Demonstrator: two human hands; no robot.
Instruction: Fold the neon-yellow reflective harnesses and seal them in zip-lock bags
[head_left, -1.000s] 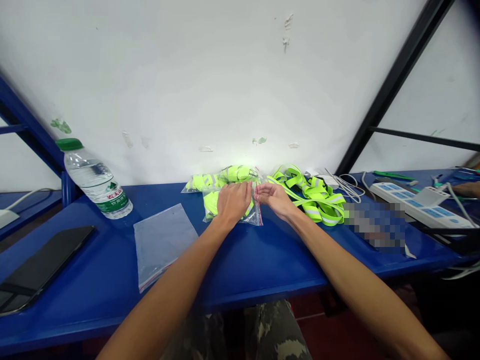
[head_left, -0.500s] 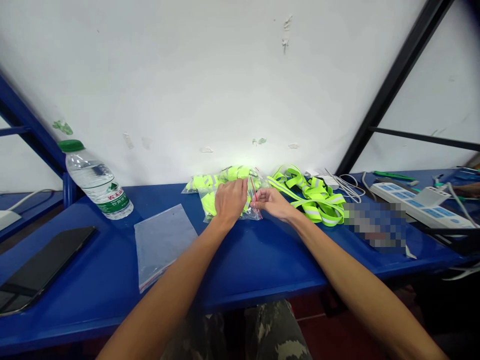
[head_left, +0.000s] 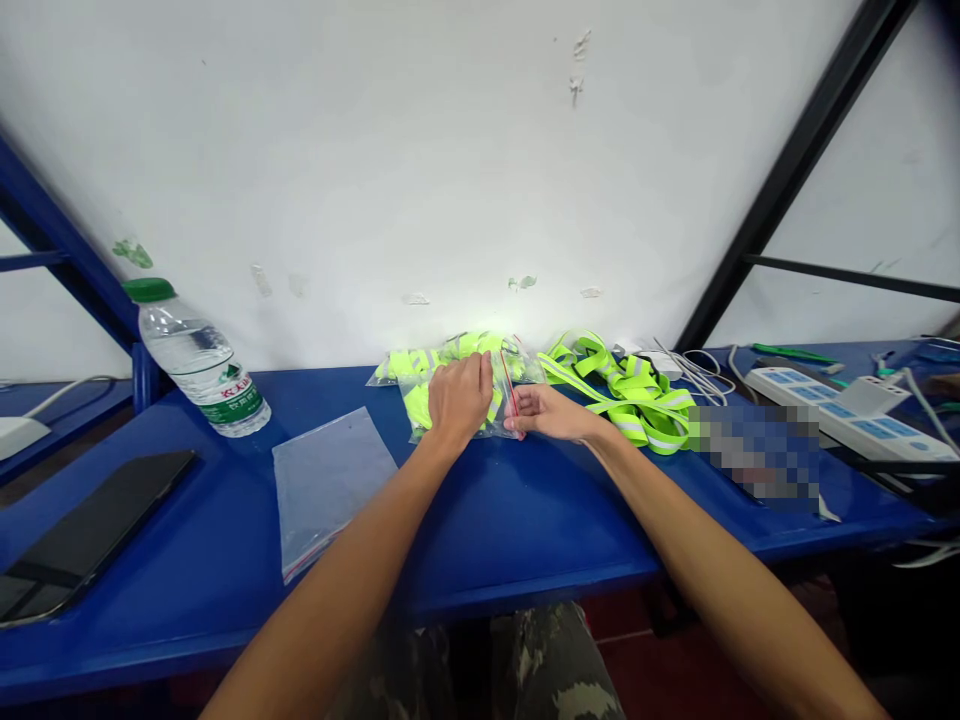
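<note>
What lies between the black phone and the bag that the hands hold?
Head view: an empty clear bag lies flat on the blue table, between phone and filled bag.
</note>
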